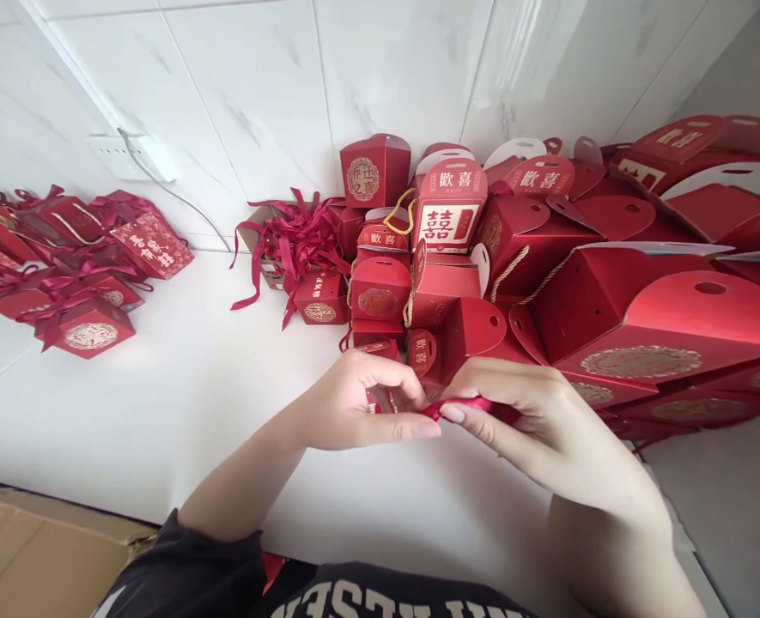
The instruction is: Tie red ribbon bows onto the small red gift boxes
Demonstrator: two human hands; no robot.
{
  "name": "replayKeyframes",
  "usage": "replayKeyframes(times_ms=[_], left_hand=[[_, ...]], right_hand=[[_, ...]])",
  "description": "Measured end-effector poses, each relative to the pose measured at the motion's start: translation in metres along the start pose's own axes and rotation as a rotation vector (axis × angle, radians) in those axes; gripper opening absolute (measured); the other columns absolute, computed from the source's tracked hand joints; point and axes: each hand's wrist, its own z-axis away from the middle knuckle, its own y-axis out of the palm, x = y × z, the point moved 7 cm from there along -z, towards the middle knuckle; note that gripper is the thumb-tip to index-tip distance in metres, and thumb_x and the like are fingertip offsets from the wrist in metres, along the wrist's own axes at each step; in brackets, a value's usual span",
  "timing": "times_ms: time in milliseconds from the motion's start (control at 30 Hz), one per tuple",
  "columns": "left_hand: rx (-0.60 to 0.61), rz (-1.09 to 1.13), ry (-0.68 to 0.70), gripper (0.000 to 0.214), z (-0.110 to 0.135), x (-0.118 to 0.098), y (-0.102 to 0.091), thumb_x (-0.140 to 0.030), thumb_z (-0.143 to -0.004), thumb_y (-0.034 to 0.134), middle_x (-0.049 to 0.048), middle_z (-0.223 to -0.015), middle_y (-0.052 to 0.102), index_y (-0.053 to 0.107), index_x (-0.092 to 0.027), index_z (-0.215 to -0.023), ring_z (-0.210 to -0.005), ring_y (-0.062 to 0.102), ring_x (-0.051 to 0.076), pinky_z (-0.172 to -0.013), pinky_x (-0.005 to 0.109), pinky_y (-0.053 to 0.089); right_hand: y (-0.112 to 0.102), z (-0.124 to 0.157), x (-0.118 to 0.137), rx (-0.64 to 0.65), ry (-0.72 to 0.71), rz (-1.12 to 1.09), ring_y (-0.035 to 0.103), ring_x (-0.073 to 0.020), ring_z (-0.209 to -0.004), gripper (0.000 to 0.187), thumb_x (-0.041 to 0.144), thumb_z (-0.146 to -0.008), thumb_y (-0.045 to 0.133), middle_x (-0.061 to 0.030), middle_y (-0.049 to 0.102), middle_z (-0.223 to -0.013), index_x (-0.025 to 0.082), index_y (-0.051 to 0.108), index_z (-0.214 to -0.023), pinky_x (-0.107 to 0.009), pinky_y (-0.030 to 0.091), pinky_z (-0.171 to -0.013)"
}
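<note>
My left hand (355,402) and my right hand (550,425) meet above the white table, close to its stack of red boxes. Between thumb and fingers of both hands is pinched a dark red satin ribbon (481,402). It runs short from one hand to the other, and part of it is hidden by my fingers. Just beyond my fingers stands a small red gift box (422,352) with gold lettering. Another small red piece shows through the gap under my left fingers, too covered to make out.
Many red gift boxes (643,360) are piled on the right, some with gold cord handles. A small carton (249,238) overflows with loose red ribbons (299,230). Ribbon-tied boxes (89,330) sit at left. Behind is a tiled wall with a socket (131,157); a cardboard box (38,549) is lower left.
</note>
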Motion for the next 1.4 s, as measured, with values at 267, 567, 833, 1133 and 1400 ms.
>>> replayKeyframes(times_ms=[267, 567, 833, 1133, 1400], left_hand=[[-0.032, -0.022, 0.027, 0.016, -0.002, 0.002, -0.008, -0.029, -0.078, 0.076, 0.0019, -0.064, 0.063, 0.074, -0.014, -0.074, -0.056, 0.050, 0.009, -0.052, 0.023, 0.038], [-0.134, 0.187, -0.149, 0.022, -0.003, 0.021, -0.016, -0.035, -0.083, 0.071, -0.0025, -0.051, 0.057, 0.070, -0.013, -0.081, -0.042, 0.044, 0.005, -0.041, 0.018, 0.036], [-0.048, 0.016, 0.038, 0.010, -0.002, 0.004, -0.019, -0.026, -0.078, 0.077, 0.0048, -0.077, 0.068, 0.074, -0.016, -0.076, -0.069, 0.061, 0.013, -0.061, 0.026, 0.051], [0.069, -0.022, 0.248, 0.019, 0.002, -0.015, -0.016, -0.023, -0.065, 0.087, 0.0038, -0.061, 0.067, 0.069, -0.021, -0.060, -0.063, 0.057, 0.016, -0.062, 0.031, 0.048], [0.333, -0.083, 0.174, 0.023, 0.012, -0.014, 0.000, -0.032, -0.067, 0.085, 0.0050, -0.060, 0.069, 0.067, -0.025, -0.055, -0.065, 0.063, 0.020, -0.070, 0.033, 0.054]], right_hand=[[0.001, -0.003, -0.015, -0.029, 0.127, -0.155, 0.058, -0.0128, -0.075, 0.019, 0.033, -0.100, 0.051, -0.0002, 0.063, -0.083, 0.022, 0.061, -0.090, -0.024, 0.045, -0.071], [0.017, -0.014, -0.020, 0.013, 0.125, -0.290, 0.061, -0.0119, -0.080, 0.016, 0.035, -0.098, 0.056, 0.0005, 0.067, -0.091, 0.022, 0.065, -0.099, -0.022, 0.047, -0.073], [0.014, -0.017, -0.024, -0.014, 0.116, -0.417, 0.056, -0.0111, -0.075, 0.027, 0.034, -0.103, 0.046, 0.0005, 0.061, -0.081, 0.020, 0.066, -0.091, -0.022, 0.044, -0.067], [-0.001, -0.008, -0.012, -0.227, 0.123, -0.029, 0.049, -0.0112, -0.063, 0.030, 0.035, -0.103, 0.044, 0.0016, 0.053, -0.071, 0.020, 0.054, -0.079, -0.023, 0.040, -0.061], [-0.020, -0.003, -0.006, -0.484, 0.166, 0.090, 0.054, -0.0150, -0.061, 0.027, 0.035, -0.101, 0.046, -0.0019, 0.060, -0.070, 0.022, 0.061, -0.082, -0.028, 0.043, -0.059]])
